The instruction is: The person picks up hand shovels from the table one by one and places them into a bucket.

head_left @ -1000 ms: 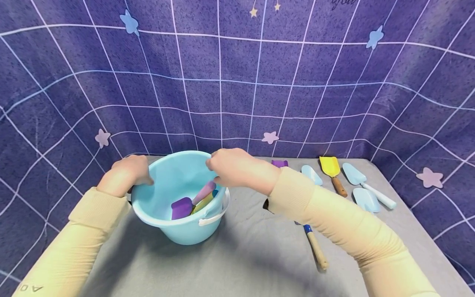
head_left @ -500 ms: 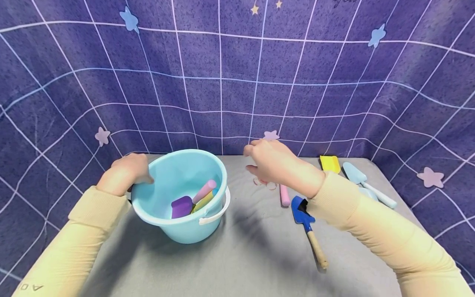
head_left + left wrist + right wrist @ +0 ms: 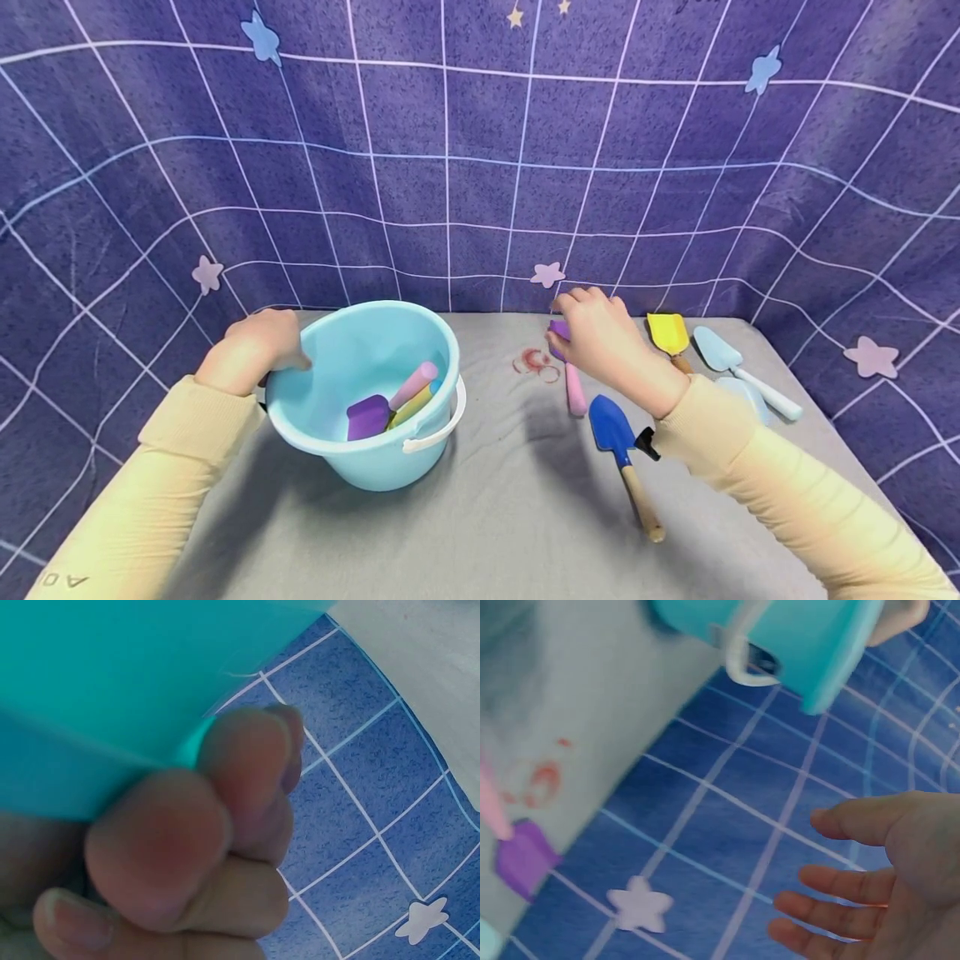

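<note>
A light blue bucket (image 3: 360, 342) stands tilted on the left of the grey table, holding a purple shovel (image 3: 368, 418) with a pink handle and a yellow tool (image 3: 412, 407). My left hand (image 3: 258, 350) grips its left rim; in the left wrist view the fingers (image 3: 157, 847) bend against the blue wall. My right hand (image 3: 618, 350), empty, hovers over a second purple shovel with a pink handle (image 3: 574, 389). Its fingers are spread in the right wrist view, apart from that shovel's purple blade (image 3: 526, 859).
A blue trowel (image 3: 611, 423) with a wooden handle lies in front of the right hand. Further right are a yellow shovel (image 3: 667, 332), a light blue trowel (image 3: 716, 348) and another pale blue piece (image 3: 742, 397). Red marks (image 3: 534, 360) show on the cloth. A purple curtain (image 3: 480, 192) hangs behind.
My right hand has moved from the bucket's right rim rightward to above the purple shovel on the table. My left hand and the bucket have stayed in place.
</note>
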The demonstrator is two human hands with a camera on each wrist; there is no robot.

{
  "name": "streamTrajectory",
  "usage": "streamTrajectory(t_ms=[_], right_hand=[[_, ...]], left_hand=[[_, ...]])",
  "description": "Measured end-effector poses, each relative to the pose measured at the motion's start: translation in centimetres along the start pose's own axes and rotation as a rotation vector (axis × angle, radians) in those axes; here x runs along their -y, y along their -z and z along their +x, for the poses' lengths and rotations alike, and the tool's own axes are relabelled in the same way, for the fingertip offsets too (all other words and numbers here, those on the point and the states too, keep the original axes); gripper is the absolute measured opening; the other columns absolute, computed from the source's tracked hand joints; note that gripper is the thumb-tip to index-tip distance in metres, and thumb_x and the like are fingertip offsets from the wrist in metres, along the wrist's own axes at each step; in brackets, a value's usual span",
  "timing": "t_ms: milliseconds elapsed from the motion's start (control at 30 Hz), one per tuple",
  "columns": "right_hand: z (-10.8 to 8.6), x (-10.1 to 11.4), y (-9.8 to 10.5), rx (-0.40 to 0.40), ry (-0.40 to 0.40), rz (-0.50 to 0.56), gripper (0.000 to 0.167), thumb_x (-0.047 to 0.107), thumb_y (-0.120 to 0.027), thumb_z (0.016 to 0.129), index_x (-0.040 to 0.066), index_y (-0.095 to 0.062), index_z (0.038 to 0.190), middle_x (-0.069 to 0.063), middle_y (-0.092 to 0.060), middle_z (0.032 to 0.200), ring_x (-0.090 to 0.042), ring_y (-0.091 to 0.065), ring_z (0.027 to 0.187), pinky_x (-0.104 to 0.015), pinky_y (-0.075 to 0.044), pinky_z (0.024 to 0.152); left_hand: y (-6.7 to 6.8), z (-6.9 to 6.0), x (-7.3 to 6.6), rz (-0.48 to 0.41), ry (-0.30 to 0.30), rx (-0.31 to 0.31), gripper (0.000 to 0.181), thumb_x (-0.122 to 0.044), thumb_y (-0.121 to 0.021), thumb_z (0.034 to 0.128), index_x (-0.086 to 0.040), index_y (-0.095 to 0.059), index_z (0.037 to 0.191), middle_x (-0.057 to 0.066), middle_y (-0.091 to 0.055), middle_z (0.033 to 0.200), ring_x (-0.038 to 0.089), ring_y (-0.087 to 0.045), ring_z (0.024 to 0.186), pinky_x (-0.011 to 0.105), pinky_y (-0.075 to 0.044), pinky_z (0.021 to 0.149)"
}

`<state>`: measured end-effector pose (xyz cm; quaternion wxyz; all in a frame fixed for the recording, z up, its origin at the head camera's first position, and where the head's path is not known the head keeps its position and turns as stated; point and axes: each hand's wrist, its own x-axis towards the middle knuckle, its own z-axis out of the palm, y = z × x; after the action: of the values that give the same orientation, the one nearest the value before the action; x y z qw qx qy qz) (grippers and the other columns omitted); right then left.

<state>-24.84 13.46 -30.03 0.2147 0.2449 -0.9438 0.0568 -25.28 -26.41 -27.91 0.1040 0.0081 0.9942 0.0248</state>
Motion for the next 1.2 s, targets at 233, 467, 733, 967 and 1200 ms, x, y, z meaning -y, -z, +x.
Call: streamTrajectory(t_ms=[233,467,733,967,1200], right_hand=[[-1.8,-2.0,-3.8,0.057,-0.083,-0.01,0.045,0.027,-0.073,0.078,-0.003,-0.061,0.108,-0.018,-0.063,0.104,-0.036,-0.058,0.095,-0.049,-0.05,0.075],[-3.2,-3.8,-6.8,0.098,-0.119,0.095,0.043,0.023,-0.072,0.08,-0.012,-0.059,0.102,-0.023,-0.061,0.093,-0.039,-0.061,0.089,-0.047,-0.052,0.077],[-4.5,-4.8,-10.1,0.213,-0.209,0.168,0.048,0.024,-0.07,0.082,-0.015,-0.057,0.106,-0.027,-0.061,0.093,-0.037,-0.062,0.085,-0.048,-0.051,0.076],[-4.3,-5.0,-12.4,0.25,-0.289,0.202,0.035,0.027,-0.07,0.081,-0.006,-0.057,0.086,-0.015,-0.057,0.072,-0.027,-0.059,0.064,-0.045,-0.05,0.06],[-3.6,-5.4,-13.6,0.377,-0.412,0.22,0.038,0.03,-0.063,0.085,0.006,-0.049,0.059,-0.01,-0.054,0.059,-0.023,-0.053,0.056,-0.039,-0.048,0.056]], left_hand=[[-0.1,0.0,0.0,0.0,0.0,0.002,0.043,-0.027,-0.073,0.0716,0.008,-0.062,0.093,0.026,-0.06,0.092,0.033,-0.058,0.075,0.044,-0.048,0.06],[-0.2,-0.1,0.1,-0.008,-0.001,0.002,0.042,-0.027,-0.073,0.0722,0.008,-0.062,0.093,0.025,-0.06,0.09,0.033,-0.058,0.072,0.044,-0.048,0.06],[0.0,-0.2,0.0,-0.011,-0.003,-0.002,0.039,-0.027,-0.073,0.0721,0.007,-0.062,0.089,0.025,-0.06,0.088,0.031,-0.058,0.068,0.043,-0.047,0.058],[0.1,-0.3,-0.1,-0.016,0.004,0.004,0.034,-0.026,-0.07,0.0726,0.005,-0.061,0.085,0.022,-0.06,0.081,0.025,-0.06,0.054,0.039,-0.046,0.054],[0.1,-0.4,-0.2,-0.015,0.009,0.016,0.031,-0.026,-0.071,0.0735,0.002,-0.061,0.08,0.021,-0.06,0.078,0.024,-0.06,0.054,0.038,-0.046,0.054]])
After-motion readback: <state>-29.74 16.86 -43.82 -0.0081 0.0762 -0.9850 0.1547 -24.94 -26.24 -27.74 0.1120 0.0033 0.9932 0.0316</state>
